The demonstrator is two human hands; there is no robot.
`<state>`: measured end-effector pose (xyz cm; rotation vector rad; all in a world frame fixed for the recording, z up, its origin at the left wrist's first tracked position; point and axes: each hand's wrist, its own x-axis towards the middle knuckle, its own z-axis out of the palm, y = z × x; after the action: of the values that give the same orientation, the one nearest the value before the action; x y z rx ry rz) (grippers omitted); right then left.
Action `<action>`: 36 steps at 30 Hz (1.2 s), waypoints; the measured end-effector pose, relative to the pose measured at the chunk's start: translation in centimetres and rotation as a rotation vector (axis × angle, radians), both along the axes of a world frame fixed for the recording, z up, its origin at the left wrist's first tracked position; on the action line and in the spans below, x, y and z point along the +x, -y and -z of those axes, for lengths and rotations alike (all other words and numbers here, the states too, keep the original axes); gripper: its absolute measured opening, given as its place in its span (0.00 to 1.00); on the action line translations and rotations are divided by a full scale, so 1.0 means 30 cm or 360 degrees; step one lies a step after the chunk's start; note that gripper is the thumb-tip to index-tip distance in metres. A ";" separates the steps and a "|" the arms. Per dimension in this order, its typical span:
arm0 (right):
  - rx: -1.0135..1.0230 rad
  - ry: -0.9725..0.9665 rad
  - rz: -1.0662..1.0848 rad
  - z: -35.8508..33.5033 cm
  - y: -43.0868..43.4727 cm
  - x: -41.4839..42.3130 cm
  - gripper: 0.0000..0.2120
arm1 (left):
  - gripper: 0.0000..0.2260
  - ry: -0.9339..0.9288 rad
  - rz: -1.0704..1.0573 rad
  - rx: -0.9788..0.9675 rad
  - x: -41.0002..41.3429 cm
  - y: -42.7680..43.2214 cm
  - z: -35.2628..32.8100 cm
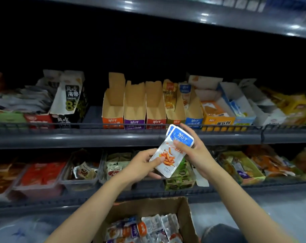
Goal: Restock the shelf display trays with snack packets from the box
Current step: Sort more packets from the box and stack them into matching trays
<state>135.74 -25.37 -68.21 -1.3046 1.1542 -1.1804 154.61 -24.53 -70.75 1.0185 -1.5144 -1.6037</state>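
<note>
Both hands hold a small stack of blue-and-white snack packets point(172, 152) in front of the middle shelf edge. My left hand point(142, 165) grips the stack's lower end, thumb on the front. My right hand point(194, 151) pinches its blue upper end. Straight behind, on the middle shelf, stand cardboard display trays: an orange-fronted one point(112, 109), a purple one point(134, 111) and a red one point(155, 109), all three showing bare cardboard inside, and a blue-fronted tray point(194, 118) with a packet or two at its back. The open cardboard box point(182, 207) of mixed packets sits below my arms.
A wire rail point(89, 126) runs along the middle shelf's front. A black seaweed carton point(69, 102) stands left of the trays, orange and light-blue cartons point(218, 114) to the right. The lower shelf holds plastic bins point(78, 172) of snacks. The upper shelf point(201, 16) overhangs.
</note>
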 end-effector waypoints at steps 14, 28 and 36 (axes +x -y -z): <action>-0.0098 0.0127 0.0011 -0.222 0.136 -0.047 0.21 | 0.10 -0.0358 -0.0024 0.0235 -0.062 0.145 -0.232; -0.0065 -0.0226 -0.0198 -0.371 0.360 -0.300 0.22 | 0.11 -0.0114 -0.0119 0.0026 -0.260 0.387 -0.324; -0.0188 -0.0381 0.0046 -0.430 0.564 -0.447 0.19 | 0.18 0.0434 -0.0398 -0.0601 -0.331 0.565 -0.362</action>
<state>122.32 -42.29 -55.30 -1.5563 1.2934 -1.1501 144.68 -41.49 -59.89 1.1844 -1.7091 -0.9885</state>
